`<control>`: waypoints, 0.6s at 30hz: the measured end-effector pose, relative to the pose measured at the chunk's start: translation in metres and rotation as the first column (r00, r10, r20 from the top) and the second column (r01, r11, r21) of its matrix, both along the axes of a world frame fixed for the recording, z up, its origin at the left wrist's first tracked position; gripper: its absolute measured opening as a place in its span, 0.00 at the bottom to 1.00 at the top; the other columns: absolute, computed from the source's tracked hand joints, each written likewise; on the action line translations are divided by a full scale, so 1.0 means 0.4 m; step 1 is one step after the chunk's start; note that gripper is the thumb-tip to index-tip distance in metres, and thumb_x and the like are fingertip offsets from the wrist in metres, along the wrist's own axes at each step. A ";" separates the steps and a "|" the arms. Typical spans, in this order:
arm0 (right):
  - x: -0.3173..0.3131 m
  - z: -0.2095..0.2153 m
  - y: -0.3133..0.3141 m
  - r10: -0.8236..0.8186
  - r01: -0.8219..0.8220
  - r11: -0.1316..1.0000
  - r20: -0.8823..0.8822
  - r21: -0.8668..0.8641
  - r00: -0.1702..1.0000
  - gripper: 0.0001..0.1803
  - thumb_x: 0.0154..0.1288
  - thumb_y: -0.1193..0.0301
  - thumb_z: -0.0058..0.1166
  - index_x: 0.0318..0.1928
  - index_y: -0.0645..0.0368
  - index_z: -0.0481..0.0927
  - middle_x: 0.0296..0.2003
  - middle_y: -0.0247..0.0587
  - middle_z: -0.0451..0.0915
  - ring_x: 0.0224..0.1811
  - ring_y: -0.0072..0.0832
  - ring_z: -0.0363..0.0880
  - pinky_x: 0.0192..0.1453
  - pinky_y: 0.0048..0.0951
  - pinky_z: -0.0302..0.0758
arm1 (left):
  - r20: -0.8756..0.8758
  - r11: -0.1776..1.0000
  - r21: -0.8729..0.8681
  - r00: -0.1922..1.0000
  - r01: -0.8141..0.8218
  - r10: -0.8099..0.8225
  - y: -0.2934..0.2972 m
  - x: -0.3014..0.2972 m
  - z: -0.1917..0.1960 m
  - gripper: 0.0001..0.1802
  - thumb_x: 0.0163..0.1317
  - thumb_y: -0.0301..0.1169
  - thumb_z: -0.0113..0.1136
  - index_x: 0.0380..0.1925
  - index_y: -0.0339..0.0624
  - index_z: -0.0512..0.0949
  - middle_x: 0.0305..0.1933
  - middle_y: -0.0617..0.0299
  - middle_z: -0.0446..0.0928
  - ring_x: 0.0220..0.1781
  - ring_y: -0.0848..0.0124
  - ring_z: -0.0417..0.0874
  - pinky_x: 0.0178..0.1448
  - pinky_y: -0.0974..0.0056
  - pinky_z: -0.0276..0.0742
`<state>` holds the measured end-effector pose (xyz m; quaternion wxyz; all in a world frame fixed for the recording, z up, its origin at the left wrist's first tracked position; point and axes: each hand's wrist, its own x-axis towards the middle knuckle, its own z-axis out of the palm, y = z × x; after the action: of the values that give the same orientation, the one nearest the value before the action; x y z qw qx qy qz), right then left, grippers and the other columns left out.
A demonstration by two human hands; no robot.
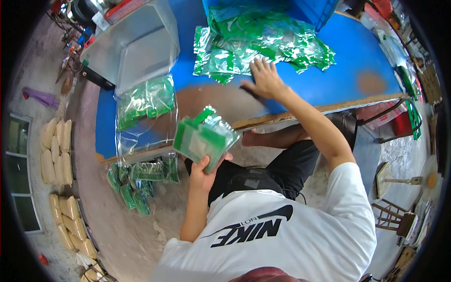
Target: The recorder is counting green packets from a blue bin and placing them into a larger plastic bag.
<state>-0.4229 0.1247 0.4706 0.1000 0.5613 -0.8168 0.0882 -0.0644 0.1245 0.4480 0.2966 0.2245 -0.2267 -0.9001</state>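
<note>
My left hand [203,175] grips a stack of green-and-transparent plastic bags [201,141] by its lower edge, in front of my lap. Out over the blue table [347,82], my right hand [268,81] reaches with its fingers spread. Its fingertips are at the near edge of a loose pile of similar green-printed bags [277,37]; I see nothing held in it. Left of the stack, a large transparent bag [145,134] lies over the table's edge with more green packets [148,101] inside.
A blue crate [324,14] stands behind the pile. A translucent plastic bin [148,51] lies at the far left of the table. Filled green packets [141,181] lie below the left edge. Tan sacks [56,150] line the left wall; a wooden stool [397,218] stands at right.
</note>
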 end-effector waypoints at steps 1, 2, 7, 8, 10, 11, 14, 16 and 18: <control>0.023 -0.004 0.006 0.095 -0.095 0.996 0.040 -0.002 0.995 0.45 0.70 0.39 0.49 0.71 0.67 0.65 0.71 0.61 0.63 0.75 0.55 0.59 0.77 0.54 0.57 | -0.018 1.000 0.018 1.000 -0.008 0.009 0.003 0.021 -0.018 0.38 0.59 0.26 0.68 0.68 0.34 0.63 0.66 0.47 0.73 0.66 0.50 0.77 0.73 0.43 0.74; 0.068 -0.007 0.028 0.187 -0.188 0.982 0.081 -0.001 0.979 0.48 0.69 0.37 0.49 0.71 0.67 0.64 0.72 0.62 0.63 0.75 0.55 0.60 0.78 0.54 0.56 | -0.035 0.999 0.041 0.999 -0.016 0.017 0.007 0.035 -0.027 0.41 0.57 0.25 0.68 0.71 0.38 0.61 0.69 0.48 0.70 0.70 0.49 0.74 0.73 0.41 0.74; 0.161 0.035 0.113 0.309 -0.268 0.929 0.138 -0.257 0.941 0.27 0.67 0.55 0.62 0.52 0.64 0.73 0.54 0.54 0.74 0.60 0.51 0.72 0.65 0.47 0.69 | -0.085 0.996 0.065 0.995 0.060 -0.055 0.005 0.058 -0.031 0.35 0.51 0.26 0.72 0.62 0.37 0.73 0.62 0.50 0.78 0.69 0.50 0.75 0.71 0.44 0.76; 0.164 0.029 0.117 0.310 -0.268 0.930 0.143 -0.253 0.940 0.27 0.67 0.55 0.62 0.52 0.64 0.73 0.54 0.54 0.74 0.60 0.51 0.72 0.65 0.47 0.69 | -0.082 0.996 0.070 0.995 0.059 -0.053 0.001 0.057 -0.031 0.35 0.51 0.26 0.72 0.62 0.37 0.73 0.62 0.50 0.78 0.69 0.50 0.75 0.71 0.44 0.76; 0.167 0.021 0.120 0.391 -0.324 0.906 0.245 -0.272 0.887 0.22 0.67 0.59 0.60 0.48 0.65 0.73 0.53 0.55 0.74 0.58 0.50 0.74 0.67 0.48 0.68 | -0.179 0.987 0.127 0.981 0.103 -0.080 -0.008 0.057 -0.030 0.37 0.51 0.26 0.72 0.64 0.37 0.71 0.64 0.50 0.76 0.69 0.50 0.75 0.73 0.44 0.73; 0.186 0.021 0.124 0.469 -0.398 0.859 0.181 -0.323 0.864 0.15 0.65 0.69 0.59 0.47 0.65 0.72 0.50 0.54 0.74 0.54 0.50 0.75 0.64 0.45 0.70 | -0.178 0.987 0.126 0.981 0.102 -0.078 -0.016 0.062 -0.039 0.37 0.51 0.26 0.72 0.64 0.37 0.71 0.64 0.50 0.76 0.69 0.50 0.75 0.73 0.44 0.73; 0.224 0.011 0.136 0.657 -0.574 0.751 0.284 -0.327 0.698 0.16 0.60 0.76 0.57 0.47 0.65 0.72 0.50 0.53 0.74 0.54 0.51 0.75 0.63 0.44 0.71 | -0.143 0.994 0.098 0.989 0.055 -0.040 -0.024 0.056 -0.043 0.40 0.52 0.26 0.72 0.67 0.36 0.68 0.66 0.50 0.74 0.69 0.51 0.75 0.75 0.43 0.69; 0.250 0.013 0.157 0.700 -0.590 0.714 0.365 -0.378 0.613 0.16 0.56 0.80 0.55 0.46 0.64 0.73 0.47 0.53 0.76 0.51 0.52 0.77 0.57 0.46 0.74 | -0.054 0.998 -0.045 0.998 0.036 -0.038 -0.018 0.033 -0.016 0.38 0.55 0.27 0.71 0.66 0.33 0.66 0.66 0.49 0.74 0.67 0.50 0.76 0.77 0.45 0.68; 0.262 0.016 0.163 0.676 -0.597 0.707 0.607 -0.378 0.418 0.13 0.57 0.81 0.54 0.45 0.62 0.74 0.44 0.53 0.78 0.47 0.53 0.79 0.52 0.48 0.76 | -0.029 0.996 -0.089 0.999 0.024 -0.027 -0.010 0.011 0.003 0.37 0.56 0.26 0.70 0.65 0.33 0.67 0.64 0.50 0.74 0.66 0.51 0.77 0.75 0.46 0.70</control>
<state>-0.3180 0.1900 0.4771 -0.2343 0.7422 -0.5075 0.3697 -0.0600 0.1205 0.4490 0.2980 0.1946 -0.2646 -0.8963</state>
